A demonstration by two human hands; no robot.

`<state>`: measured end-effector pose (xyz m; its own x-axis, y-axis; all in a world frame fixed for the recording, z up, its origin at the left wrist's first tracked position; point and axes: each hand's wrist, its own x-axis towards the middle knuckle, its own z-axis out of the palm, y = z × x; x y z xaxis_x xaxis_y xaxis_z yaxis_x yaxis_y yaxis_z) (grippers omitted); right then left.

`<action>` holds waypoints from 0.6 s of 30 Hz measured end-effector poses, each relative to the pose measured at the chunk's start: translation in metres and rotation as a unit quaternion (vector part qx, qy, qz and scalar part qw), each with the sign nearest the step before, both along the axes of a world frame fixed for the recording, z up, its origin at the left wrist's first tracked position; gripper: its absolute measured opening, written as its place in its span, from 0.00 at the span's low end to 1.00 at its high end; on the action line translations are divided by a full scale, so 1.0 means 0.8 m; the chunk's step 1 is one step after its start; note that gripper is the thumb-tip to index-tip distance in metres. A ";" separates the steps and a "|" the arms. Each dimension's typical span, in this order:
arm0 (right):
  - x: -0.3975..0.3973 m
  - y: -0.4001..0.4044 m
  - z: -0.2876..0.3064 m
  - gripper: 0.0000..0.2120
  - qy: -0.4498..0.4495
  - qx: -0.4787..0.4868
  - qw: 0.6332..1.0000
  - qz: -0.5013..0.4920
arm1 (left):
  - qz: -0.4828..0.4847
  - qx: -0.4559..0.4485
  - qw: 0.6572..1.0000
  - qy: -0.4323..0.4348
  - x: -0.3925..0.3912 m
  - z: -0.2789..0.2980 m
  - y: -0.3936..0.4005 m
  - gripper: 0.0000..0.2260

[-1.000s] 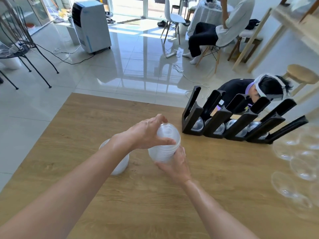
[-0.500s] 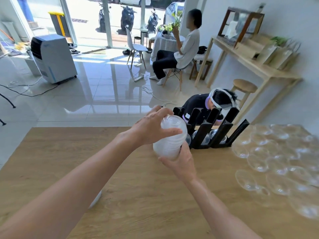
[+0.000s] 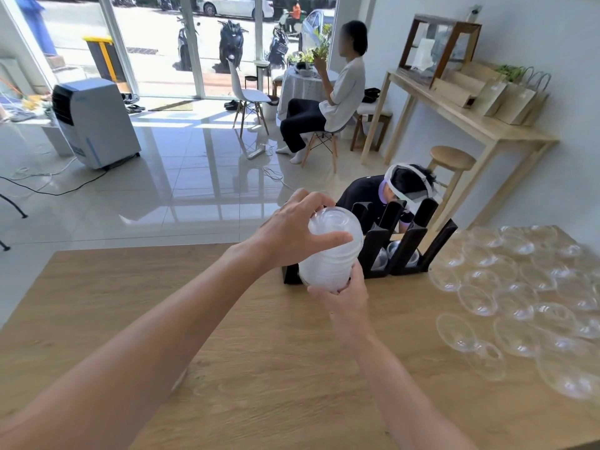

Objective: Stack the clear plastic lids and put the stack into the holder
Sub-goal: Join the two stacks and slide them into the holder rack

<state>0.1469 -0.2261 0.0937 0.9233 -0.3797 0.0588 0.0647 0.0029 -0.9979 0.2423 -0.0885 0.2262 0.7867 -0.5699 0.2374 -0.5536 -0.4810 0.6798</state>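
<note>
I hold a tall stack of clear domed plastic lids [image 3: 328, 254] above the wooden table [image 3: 266, 368]. My left hand [image 3: 292, 232] grips the stack's top, thumb across its front. My right hand [image 3: 341, 297] cups the stack's bottom from below. Just behind the stack stands the black slotted holder [image 3: 406, 241], with clear lids showing low in its slots. Several loose clear lids [image 3: 519, 293] lie spread over the right side of the table.
A person wearing a headset [image 3: 406, 190] crouches behind the holder at the table's far edge. Another person sits on a chair [image 3: 328, 102] further back. A white cooler unit [image 3: 94, 121] stands on the tiled floor at left. A wooden stool [image 3: 451, 160] and side table [image 3: 470, 121] are at right.
My view has swung right and up, bringing the loose lids into sight. Both hands have kept hold of the stack and lifted it closer to the holder's left end.
</note>
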 end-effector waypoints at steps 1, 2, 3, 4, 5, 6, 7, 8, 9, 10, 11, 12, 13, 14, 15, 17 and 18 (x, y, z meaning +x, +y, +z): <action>0.000 -0.001 0.002 0.42 -0.005 0.017 1.000 0.011 | 0.001 -0.002 1.000 -0.002 0.000 0.001 0.001 0.30; 0.001 -0.001 0.004 0.42 -0.007 0.029 0.999 0.020 | 0.003 -0.004 1.000 -0.003 0.000 0.001 0.001 0.31; 0.000 -0.001 0.005 0.41 -0.008 0.035 0.999 0.024 | 0.005 -0.006 1.000 -0.003 -0.001 0.001 0.002 0.31; 0.000 0.001 0.006 0.41 -0.008 0.034 0.999 0.022 | 0.006 -0.006 1.000 -0.003 -0.002 0.001 0.003 0.31; 0.000 0.003 0.006 0.41 -0.008 0.032 0.999 0.020 | 0.008 -0.004 1.000 -0.001 -0.003 0.000 0.004 0.31; -0.001 0.006 0.006 0.41 -0.007 0.035 0.999 0.017 | 0.010 -0.002 1.000 0.001 -0.003 -0.001 0.005 0.31; -0.001 0.008 0.007 0.41 -0.008 0.044 0.999 0.017 | 0.012 0.001 1.000 0.002 -0.003 -0.002 0.006 0.31; -0.002 0.011 0.006 0.42 -0.009 0.052 0.998 0.021 | 0.015 0.005 1.000 0.002 -0.003 -0.003 0.007 0.31; -0.002 0.013 0.004 0.43 -0.010 0.058 0.998 0.025 | 0.017 0.008 1.000 0.003 -0.003 -0.004 0.008 0.31; -0.002 0.015 0.003 0.43 -0.011 0.062 0.998 0.029 | 0.019 0.009 1.000 0.003 -0.003 -0.005 0.010 0.31; -0.003 0.017 0.002 0.43 -0.012 0.068 0.997 0.032 | 0.022 0.010 1.000 0.003 -0.003 -0.006 0.012 0.32; -0.003 0.018 0.001 0.43 -0.012 0.074 0.997 0.034 | 0.024 0.010 1.000 0.003 -0.004 -0.007 0.014 0.32; -0.003 0.019 0.001 0.43 -0.011 0.079 0.996 0.036 | 0.026 0.012 1.000 0.002 -0.004 -0.009 0.017 0.32; -0.002 0.020 0.000 0.43 -0.009 0.084 0.996 0.036 | 0.028 0.014 1.000 0.002 -0.005 -0.010 0.018 0.32; -0.002 0.021 -0.001 0.44 -0.007 0.089 0.995 0.036 | 0.029 0.014 0.999 0.004 -0.006 -0.010 0.020 0.32; -0.001 0.023 0.001 0.44 -0.005 0.102 0.994 0.034 | 0.032 0.009 0.999 0.007 -0.009 -0.010 0.022 0.32; -0.001 0.025 0.001 0.44 -0.006 0.109 0.993 0.035 | 0.035 0.005 0.999 0.009 -0.011 -0.010 0.023 0.34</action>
